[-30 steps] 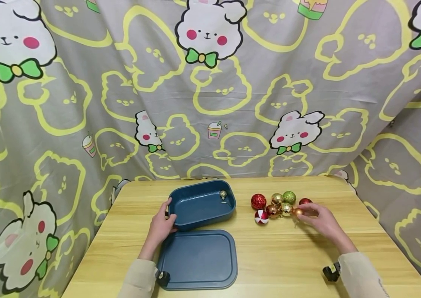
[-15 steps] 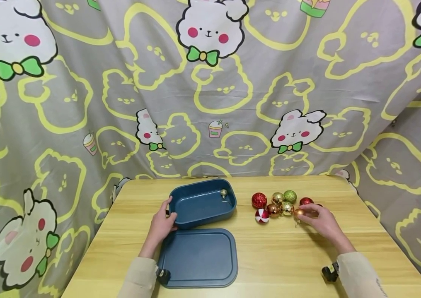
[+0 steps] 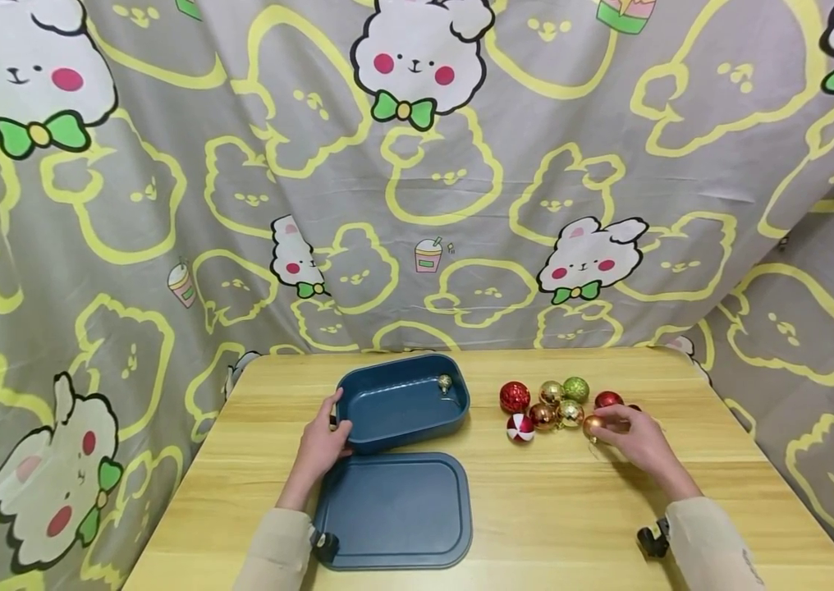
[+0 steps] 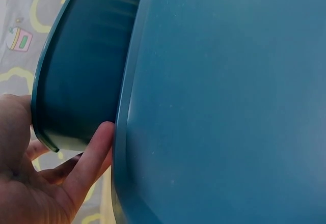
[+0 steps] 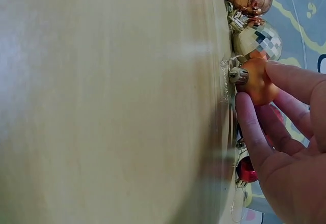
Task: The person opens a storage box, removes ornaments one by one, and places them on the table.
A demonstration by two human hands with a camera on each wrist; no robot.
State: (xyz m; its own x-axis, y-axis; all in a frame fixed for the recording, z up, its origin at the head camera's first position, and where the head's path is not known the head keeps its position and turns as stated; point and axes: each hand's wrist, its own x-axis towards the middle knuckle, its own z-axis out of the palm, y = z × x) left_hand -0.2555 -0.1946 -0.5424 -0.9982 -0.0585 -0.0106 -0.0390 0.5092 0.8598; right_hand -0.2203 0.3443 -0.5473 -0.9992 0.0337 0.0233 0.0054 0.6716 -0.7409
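My left hand grips the left end of a deep dark-blue box, its fingers around the corner in the left wrist view. Inside, near the right end, lies a small gold bauble. On the right, my right hand pinches an orange bauble between thumb and fingers; its metal cap and thin loop face the table's near side. Right beside it sits a mirrored gold bauble. A red bauble is partly hidden behind the right hand.
A flat blue lid lies in front of the box. Left of the right hand, several baubles form a cluster, including a glittery red one, a green one and a red-and-white one. A patterned curtain hangs behind the wooden table.
The orange bauble, in my right hand's pinch, has shifted slightly toward me and away from the mirrored gold one. My left hand keeps its grip on the box.
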